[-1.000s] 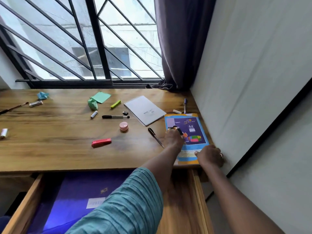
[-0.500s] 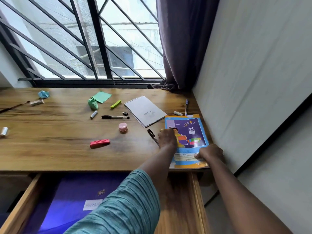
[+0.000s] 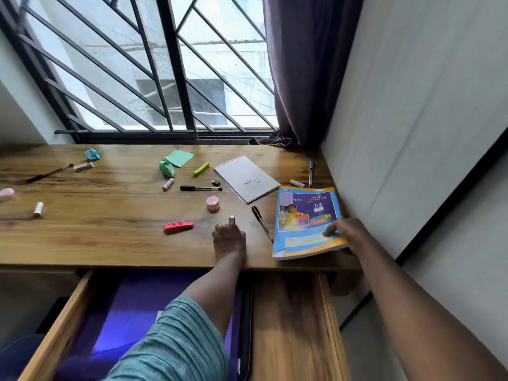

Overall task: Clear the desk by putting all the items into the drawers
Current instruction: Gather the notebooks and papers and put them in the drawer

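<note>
A blue and purple exercise book [image 3: 306, 213] lies at the desk's right front corner, its near edge raised off the wood. My right hand [image 3: 347, 234] grips its lower right corner, thumb on the cover. My left hand [image 3: 229, 239] is left of the book, pinching a small dark and silver stick-like item [image 3: 231, 220] that pokes out above the fingers. Below the desk edge an open wooden drawer [image 3: 288, 312] holds a purple folder [image 3: 129, 312]. My left sleeve hides part of that folder.
Scattered on the desk [image 3: 110, 237] are a black pen [image 3: 262, 226], a red clip-like piece [image 3: 178, 226], a pink round case [image 3: 213, 202], a black marker [image 3: 200, 188], a white spiral pad [image 3: 246, 178], green papers [image 3: 178, 158] and other small items. A white wall borders the right.
My left hand left the book's cover and moved left over the bare desk, carrying the small item. The book's near edge has come up in my right hand.
</note>
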